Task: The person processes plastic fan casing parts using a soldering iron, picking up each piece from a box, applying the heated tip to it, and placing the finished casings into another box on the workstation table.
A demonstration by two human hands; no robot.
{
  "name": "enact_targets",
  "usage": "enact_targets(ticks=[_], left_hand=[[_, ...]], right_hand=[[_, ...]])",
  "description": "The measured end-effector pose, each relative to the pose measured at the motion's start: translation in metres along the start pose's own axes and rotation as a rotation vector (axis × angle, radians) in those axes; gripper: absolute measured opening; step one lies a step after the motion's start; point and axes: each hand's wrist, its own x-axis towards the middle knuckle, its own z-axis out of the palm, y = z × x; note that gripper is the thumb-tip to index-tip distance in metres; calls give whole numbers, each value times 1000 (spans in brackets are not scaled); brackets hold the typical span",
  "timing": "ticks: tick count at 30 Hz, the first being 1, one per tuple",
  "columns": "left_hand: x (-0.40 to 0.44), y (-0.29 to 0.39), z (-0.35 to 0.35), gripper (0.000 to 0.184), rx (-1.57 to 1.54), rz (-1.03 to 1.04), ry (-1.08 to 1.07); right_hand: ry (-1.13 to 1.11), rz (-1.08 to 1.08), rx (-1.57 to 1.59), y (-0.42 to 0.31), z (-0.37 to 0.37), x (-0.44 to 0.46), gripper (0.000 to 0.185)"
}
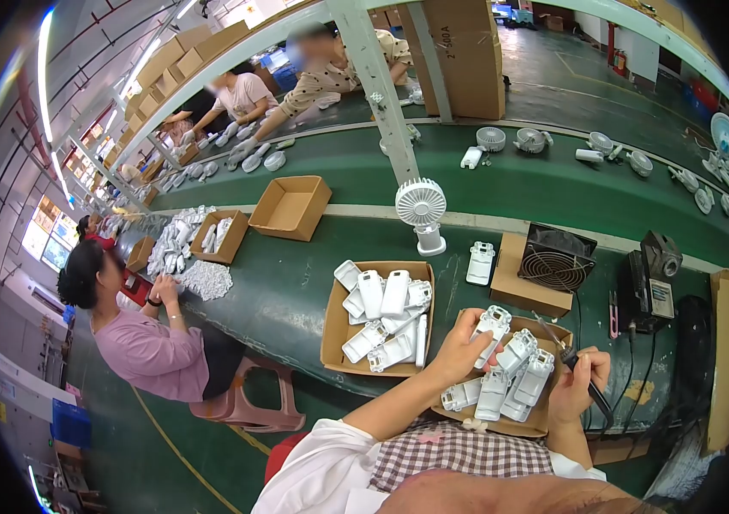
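Note:
My left hand (pixel 460 349) is closed around a white plastic handle shell (pixel 493 324), its open-work end facing up. In my right hand (pixel 581 377) is a soldering iron (pixel 569 356), its dark handle gripped and its thin tip pointing up and left, apart from the shell. Below both hands, a cardboard box (pixel 537 421) holds several similar white shells (pixel 514 377). To the left, another cardboard box (pixel 330 343) is filled with more white shells (pixel 395 293). A single white shell (pixel 480 262) lies on the green bench beyond my left hand.
A small white fan (pixel 421 210) stands on the bench. At right are a black cooling fan (pixel 557 257) by a cardboard box (pixel 519 283), a soldering station (pixel 651 287) and pink tweezers (pixel 614 314). A seated co-worker (pixel 154 343) is at left; a conveyor (pixel 347 176) runs behind.

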Motion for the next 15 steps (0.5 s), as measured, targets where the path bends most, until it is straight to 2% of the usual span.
enact_targets(ticks=[15], left_hand=[[-1, 1, 0, 30, -22, -4, -7]], right_hand=[[19, -39, 17, 5, -2, 2, 17]])
